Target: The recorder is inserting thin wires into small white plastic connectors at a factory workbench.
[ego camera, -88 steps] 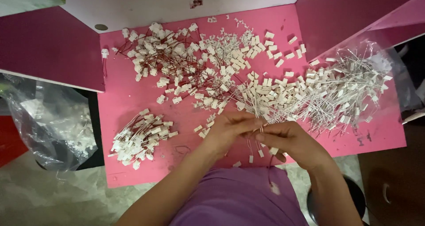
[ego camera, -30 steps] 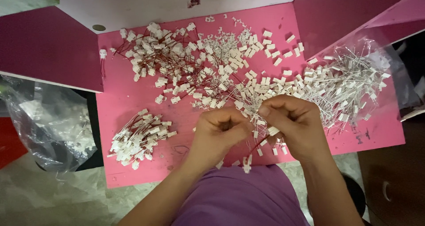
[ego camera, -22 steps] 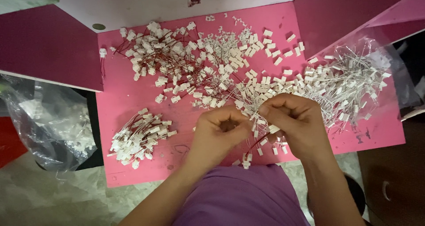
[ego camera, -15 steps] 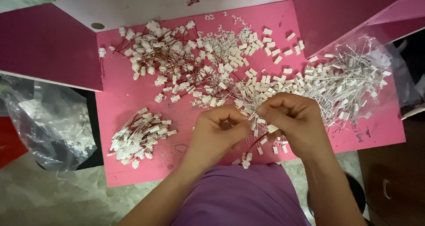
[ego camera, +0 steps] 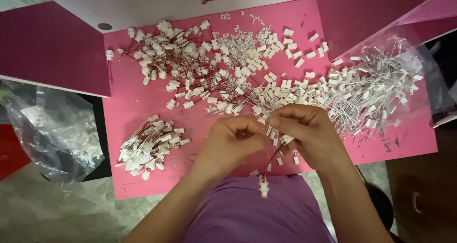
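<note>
Head view, looking straight down on my pink work table. My left hand is curled, its fingers drawn together against the right hand; I cannot tell exactly what its fingertips grip, as they are hidden under the knuckles. My right hand is bent inward at 3 o'clock of the left and touches it, thumb and forefinger pinching a small white plastic connector. From between the two hands a thin red wire lead drops toward 6 o'clock and ends in a second white connector, which hangs over my purple shirt, off the table's near edge.

At 12 o'clock of the hands lies a broad scatter of white connectors with red wires, spreading to the table's far edge. At 2 o'clock sits a heap of white connectors with pale leads, partly on clear plastic film. At 9 o'clock, well apart from the hands, lies a compact pile of finished red-wired connectors. Beyond the table's left edge stands a clear plastic bag with white parts inside.
</note>
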